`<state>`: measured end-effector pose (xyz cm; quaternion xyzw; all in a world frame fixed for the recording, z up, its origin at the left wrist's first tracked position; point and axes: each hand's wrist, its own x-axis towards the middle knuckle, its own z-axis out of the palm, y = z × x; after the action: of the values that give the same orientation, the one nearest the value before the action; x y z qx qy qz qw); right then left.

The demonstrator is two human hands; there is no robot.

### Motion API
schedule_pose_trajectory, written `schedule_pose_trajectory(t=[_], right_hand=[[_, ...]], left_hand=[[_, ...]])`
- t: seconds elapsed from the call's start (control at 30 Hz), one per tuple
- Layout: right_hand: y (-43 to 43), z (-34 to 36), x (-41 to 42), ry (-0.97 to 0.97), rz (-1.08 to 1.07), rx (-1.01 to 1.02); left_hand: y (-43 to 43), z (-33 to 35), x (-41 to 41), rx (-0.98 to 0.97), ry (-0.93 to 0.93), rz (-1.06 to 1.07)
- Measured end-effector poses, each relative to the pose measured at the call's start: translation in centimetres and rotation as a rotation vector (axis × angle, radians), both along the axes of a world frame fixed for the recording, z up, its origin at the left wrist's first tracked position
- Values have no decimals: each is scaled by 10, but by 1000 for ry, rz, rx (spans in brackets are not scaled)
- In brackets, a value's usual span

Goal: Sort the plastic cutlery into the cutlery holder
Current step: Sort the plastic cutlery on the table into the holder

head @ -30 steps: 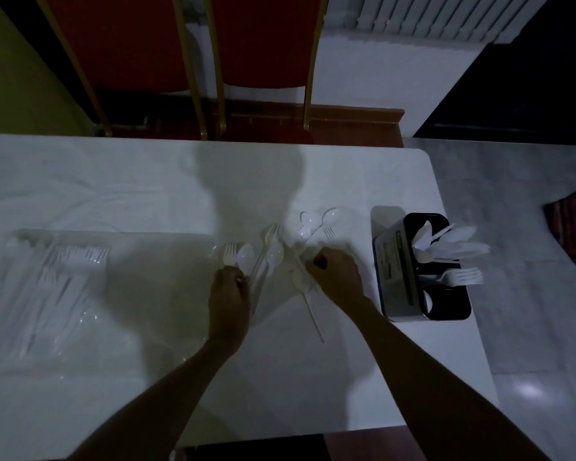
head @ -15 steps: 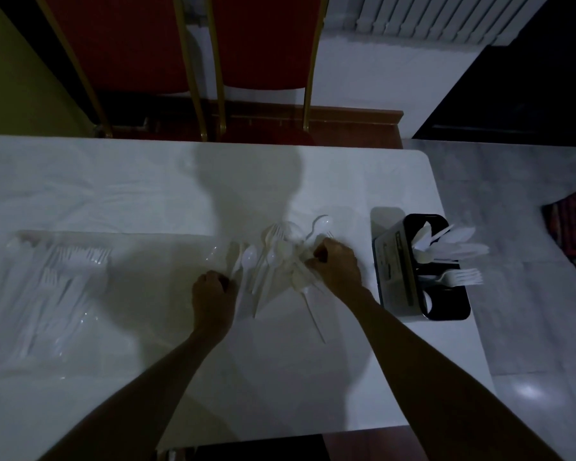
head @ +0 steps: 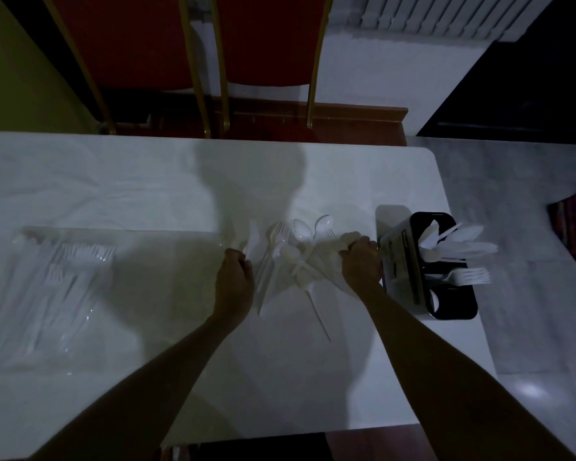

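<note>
Loose white plastic spoons and forks lie in a pile (head: 288,252) in the middle of the white table (head: 147,181). My left hand (head: 235,277) sits at the pile's left edge, its fingers curled round a white utensil (head: 252,242) that points away from me. My right hand (head: 361,261) grips a bunch of white cutlery (head: 348,237) right against the left wall of the black cutlery holder (head: 453,311). Several spoons (head: 459,241) and a fork (head: 469,276) stick out of the holder's compartments. What exactly my right fingers enclose is hidden in the dim light.
A clear plastic bag of white forks (head: 64,271) lies at the table's left. One long utensil (head: 318,311) lies alone nearer to me. Two red chairs with gold frames (head: 256,61) stand behind the table. The table's right edge runs just beyond the holder.
My right hand has moved right from the pile to the holder's side, taking cutlery with it. My left hand drew back a little to the left and stays curled.
</note>
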<state>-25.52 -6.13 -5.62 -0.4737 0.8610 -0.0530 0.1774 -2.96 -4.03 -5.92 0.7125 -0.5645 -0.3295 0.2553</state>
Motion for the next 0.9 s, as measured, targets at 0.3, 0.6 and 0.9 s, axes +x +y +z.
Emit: schedule_pose_trajectory(t=[0.3, 0.6, 0.9], right_hand=[[-12, 7, 46, -370, 255, -169], [-11, 10, 27, -162, 283, -139], [-19, 11, 45, -138, 340, -5]], left_hand=[[-11, 5, -6, 89, -148, -100], [-9, 5, -5, 65, -130, -167], [-17, 6, -14, 96, -231, -232]])
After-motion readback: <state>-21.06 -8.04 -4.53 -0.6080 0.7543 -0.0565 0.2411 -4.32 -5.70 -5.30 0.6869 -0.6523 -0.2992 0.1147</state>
